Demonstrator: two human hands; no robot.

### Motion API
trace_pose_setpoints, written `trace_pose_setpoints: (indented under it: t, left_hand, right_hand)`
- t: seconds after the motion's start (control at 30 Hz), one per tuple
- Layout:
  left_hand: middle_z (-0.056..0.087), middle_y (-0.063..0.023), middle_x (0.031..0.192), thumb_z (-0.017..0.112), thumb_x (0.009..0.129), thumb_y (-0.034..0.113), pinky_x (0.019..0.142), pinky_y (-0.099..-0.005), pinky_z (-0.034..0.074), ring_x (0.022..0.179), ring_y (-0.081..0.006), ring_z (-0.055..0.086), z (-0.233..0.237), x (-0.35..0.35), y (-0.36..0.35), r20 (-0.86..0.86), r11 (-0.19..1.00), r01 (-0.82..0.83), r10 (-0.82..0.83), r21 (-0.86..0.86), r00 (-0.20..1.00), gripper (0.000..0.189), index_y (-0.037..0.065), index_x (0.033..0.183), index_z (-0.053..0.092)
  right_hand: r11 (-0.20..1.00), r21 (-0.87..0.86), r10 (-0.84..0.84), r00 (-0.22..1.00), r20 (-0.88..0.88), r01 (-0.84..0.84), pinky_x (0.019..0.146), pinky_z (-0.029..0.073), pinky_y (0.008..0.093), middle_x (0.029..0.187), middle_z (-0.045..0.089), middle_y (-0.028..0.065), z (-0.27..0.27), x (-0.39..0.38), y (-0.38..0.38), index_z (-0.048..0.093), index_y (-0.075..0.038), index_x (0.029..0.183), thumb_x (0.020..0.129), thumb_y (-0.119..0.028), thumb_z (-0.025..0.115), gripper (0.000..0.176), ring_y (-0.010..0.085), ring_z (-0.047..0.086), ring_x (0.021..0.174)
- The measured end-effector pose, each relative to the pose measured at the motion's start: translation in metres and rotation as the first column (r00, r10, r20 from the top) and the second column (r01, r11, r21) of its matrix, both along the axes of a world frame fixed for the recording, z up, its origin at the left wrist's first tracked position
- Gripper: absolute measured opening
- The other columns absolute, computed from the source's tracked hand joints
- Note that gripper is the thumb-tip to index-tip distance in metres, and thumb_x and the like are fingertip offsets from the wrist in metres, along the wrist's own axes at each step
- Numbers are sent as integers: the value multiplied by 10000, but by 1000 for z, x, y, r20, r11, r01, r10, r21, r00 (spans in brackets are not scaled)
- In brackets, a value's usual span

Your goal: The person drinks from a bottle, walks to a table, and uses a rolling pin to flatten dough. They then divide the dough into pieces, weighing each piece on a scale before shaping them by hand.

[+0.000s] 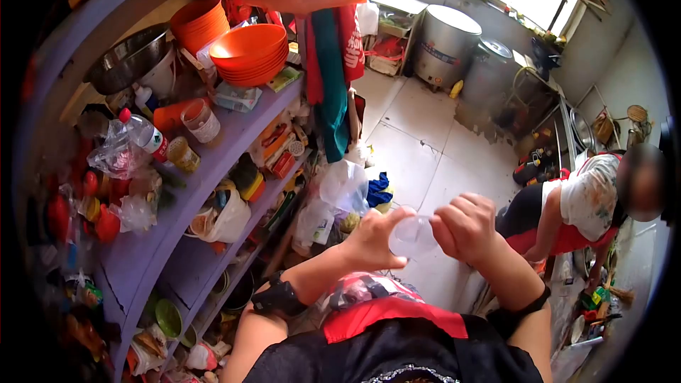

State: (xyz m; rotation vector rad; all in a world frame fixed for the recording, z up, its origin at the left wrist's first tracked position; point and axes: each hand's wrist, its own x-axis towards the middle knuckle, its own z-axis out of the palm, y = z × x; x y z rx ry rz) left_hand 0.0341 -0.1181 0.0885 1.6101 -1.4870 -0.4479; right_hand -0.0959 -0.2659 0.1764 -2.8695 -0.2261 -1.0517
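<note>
In front of my body I hold a clear, round plastic container, see-through enough that the pale floor shows behind it. My left hand grips it from the left, thumb and fingers curved around its side. On the opposite edge, my right hand is closed, its fingers curled and its thumb side against the container's rim. Whatever may be inside the right fist is hidden. A red-and-black apron covers my front below the hands.
A purple shelf crowded with orange bowls, bottles and bags stands at left. Plastic bags lie beside it on the tiled floor. Large metal pots are at the back. Another person bends over at right.
</note>
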Motion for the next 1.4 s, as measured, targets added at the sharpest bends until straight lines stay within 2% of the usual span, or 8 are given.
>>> trace_pose_setpoints:
  t: [0.2, 0.27, 0.37, 0.43, 0.57, 0.9, 1.13, 1.4]
  left_hand:
    - [609, -131, 1024, 810, 550, 211, 747, -408, 509, 909, -317, 631, -11, 58, -10, 77, 856, -357, 412, -373, 908, 702, 110, 1171, 498]
    - [588, -73, 983, 757, 633, 85, 750, -383, 528, 891, -202, 611, -18, 120, -9, -405, 719, -554, 399, -419, 823, 612, 104, 1174, 472]
    - [593, -82, 959, 730, 648, 30, 537, -287, 503, 661, -163, 596, 35, 185, -5, -556, 321, -834, 630, -449, 542, 643, 56, 1227, 452]
    - [571, -119, 1082, 782, 617, 115, 862, -367, 474, 982, -238, 577, 11, 267, 4, -369, 144, -731, 788, -667, 493, 684, 10, 1218, 473]
    - [555, -197, 1116, 809, 625, 221, 892, -434, 440, 1012, -358, 560, -24, 345, 9, -251, -108, -831, 967, -546, 39, 728, -30, 1211, 456]
    - [500, -273, 1217, 813, 656, 329, 955, -469, 395, 1110, -399, 497, -61, 376, -7, -89, -13, -880, 995, -475, 33, 845, -69, 1278, 403]
    - [531, -251, 1147, 778, 698, 292, 885, -472, 433, 1020, -387, 524, -89, 360, -29, 47, 85, -880, 996, -467, 72, 712, -57, 1222, 446]
    - [568, -226, 1066, 739, 747, 250, 804, -475, 476, 916, -374, 554, -216, 168, -37, 277, 278, -716, 953, -640, 122, 561, -44, 1158, 496]
  right_hand:
    - [975, 223, -13, 1000, -9, 14, 625, 487, 360, 820, 623, 133, 5, 18, -3, 619, -20, 1079, 753, -139, 678, 352, 271, 601, 694]
    - [943, 333, 0, 1000, -9, 3, 700, 495, 369, 937, 627, 168, -1, 4, -11, 514, -8, 1242, 770, -132, 660, 509, 286, 617, 780]
    - [887, 457, -3, 993, -121, 59, 717, 498, 349, 979, 632, 182, -27, -27, -21, 446, 2, 1330, 798, -91, 626, 569, 274, 631, 796]
    - [834, 533, 7, 962, -273, 146, 708, 499, 337, 969, 636, 176, -49, -49, -24, 447, -2, 1334, 807, -75, 624, 560, 261, 636, 785]
    - [658, 632, -154, 895, -420, 410, 684, 497, 298, 937, 643, 151, -95, -99, -17, 452, -14, 1335, 816, -47, 636, 552, 204, 634, 754]
    - [428, 604, -277, 733, -621, 673, 645, 527, 325, 968, 645, 161, -126, -148, 18, 551, -54, 1236, 806, -106, 681, 452, 233, 669, 765]
    - [493, 457, -241, 621, -746, 740, 777, 505, 420, 1011, 631, 171, -147, -197, 10, 525, -87, 1264, 855, -294, 624, 469, 336, 625, 907]
    - [378, 610, -151, 697, -701, 696, 895, 448, 438, 1112, 610, 211, -180, -290, 4, 552, -40, 1232, 914, -477, 495, 544, 387, 560, 1059]
